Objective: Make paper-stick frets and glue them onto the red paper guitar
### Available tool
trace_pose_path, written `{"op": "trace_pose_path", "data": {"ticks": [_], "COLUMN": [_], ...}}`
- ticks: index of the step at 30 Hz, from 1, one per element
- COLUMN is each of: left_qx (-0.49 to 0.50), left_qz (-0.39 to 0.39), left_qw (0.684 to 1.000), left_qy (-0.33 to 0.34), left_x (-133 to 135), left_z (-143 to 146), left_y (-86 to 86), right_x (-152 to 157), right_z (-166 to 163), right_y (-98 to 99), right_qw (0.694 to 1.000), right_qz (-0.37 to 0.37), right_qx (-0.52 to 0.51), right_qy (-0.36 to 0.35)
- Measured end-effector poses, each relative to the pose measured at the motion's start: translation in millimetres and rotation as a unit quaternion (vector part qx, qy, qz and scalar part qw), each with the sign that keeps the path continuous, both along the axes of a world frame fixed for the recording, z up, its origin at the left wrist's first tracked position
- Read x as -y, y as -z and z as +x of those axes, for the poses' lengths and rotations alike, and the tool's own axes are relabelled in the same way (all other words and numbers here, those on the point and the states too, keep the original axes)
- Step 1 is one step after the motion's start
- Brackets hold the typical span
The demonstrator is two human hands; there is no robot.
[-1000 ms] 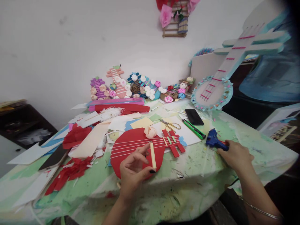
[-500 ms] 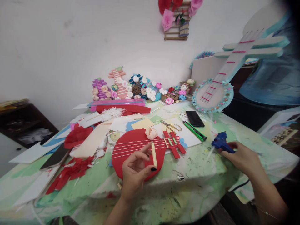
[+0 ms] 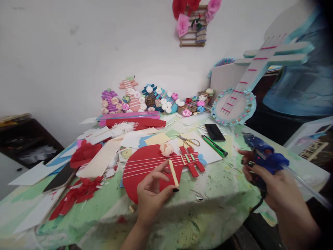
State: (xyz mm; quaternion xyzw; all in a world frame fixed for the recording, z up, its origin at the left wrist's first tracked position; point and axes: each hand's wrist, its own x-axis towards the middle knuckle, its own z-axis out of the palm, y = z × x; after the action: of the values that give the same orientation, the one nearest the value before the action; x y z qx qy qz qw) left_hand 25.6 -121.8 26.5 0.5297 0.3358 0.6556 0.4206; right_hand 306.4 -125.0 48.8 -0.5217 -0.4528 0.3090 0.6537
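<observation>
Between thumb and finger, my left hand [image 3: 153,194] pinches a short pale yellow stick [image 3: 173,173] by its two ends. Below and behind it lies a flat red lute-shaped craft piece [image 3: 145,173] with white strings, small pale and green bars on its neck, and a cream paper flower [image 3: 166,149]. My right hand [image 3: 270,187] is wrapped round a blue glue gun [image 3: 267,156], raised above the table's right side. A clear glue stick [image 3: 307,187] sticks out of the gun's back, and its nozzle points up and left.
Gold-handled scissors [image 3: 188,140], a green cutter knife [image 3: 214,146] and a black phone [image 3: 214,132] lie behind the red piece. Red paper scraps [image 3: 78,194] and cut sheets cover the left side. A large white-and-blue lute model [image 3: 234,104] leans at the back right.
My right hand has lifted the glue gun off the table and turned it, so the glue stick now points toward me. The pale stick in my left hand has tilted slightly.
</observation>
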Motion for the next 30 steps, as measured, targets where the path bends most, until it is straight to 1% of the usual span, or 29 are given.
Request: {"op": "trace_pose_path", "data": {"ticks": [1, 2, 4, 5, 7, 9, 12, 15, 23, 30], "left_qx": [-0.009, -0.014, -0.006, 0.005, 0.031, 0.047, 0.062, 0.074, 0.069, 0.068], "left_qz": [0.005, 0.009, 0.005, 0.0, -0.011, -0.013, -0.008, -0.003, -0.009, -0.018], "left_qw": [1.0, 1.0, 1.0, 1.0, 0.999, 0.999, 0.997, 0.996, 0.996, 0.996], "left_qy": [-0.008, -0.013, -0.011, -0.005, 0.01, 0.024, 0.04, 0.05, 0.055, 0.057], "left_x": [0.5, 0.8, 0.7, 0.3, -0.7, -1.9, -4.2, -6.5, -7.0, -7.2], "left_z": [0.1, 0.2, 0.5, 0.5, -0.2, -2.3, -7.3, -11.7, -13.2, -12.1], "left_y": [-0.2, -0.2, 0.3, 0.8, 1.7, 2.7, 4.7, 7.3, 9.5, 6.0], "right_x": [3.5, 7.3, 15.9, 20.4, 29.6, 38.0, 47.8, 53.3, 54.5, 57.3], "right_z": [-9.6, -18.9, -36.6, -44.8, -59.6, -71.4, -82.0, -85.3, -84.6, -80.6], "right_y": [-1.1, -1.2, 1.2, 3.4, 7.9, 11.0, 11.5, 9.4, 13.7, 20.8], "right_qw": [0.998, 0.994, 0.983, 0.976, 0.957, 0.941, 0.937, 0.939, 0.947, 0.943], "right_qz": [0.002, 0.007, 0.012, 0.001, -0.044, -0.073, -0.121, -0.164, -0.174, -0.201], "right_qx": [-0.033, -0.054, -0.066, -0.062, -0.058, -0.075, -0.109, -0.1, -0.05, -0.049], "right_qy": [-0.055, -0.096, -0.171, -0.21, -0.281, -0.323, -0.31, -0.285, -0.267, -0.259]}}
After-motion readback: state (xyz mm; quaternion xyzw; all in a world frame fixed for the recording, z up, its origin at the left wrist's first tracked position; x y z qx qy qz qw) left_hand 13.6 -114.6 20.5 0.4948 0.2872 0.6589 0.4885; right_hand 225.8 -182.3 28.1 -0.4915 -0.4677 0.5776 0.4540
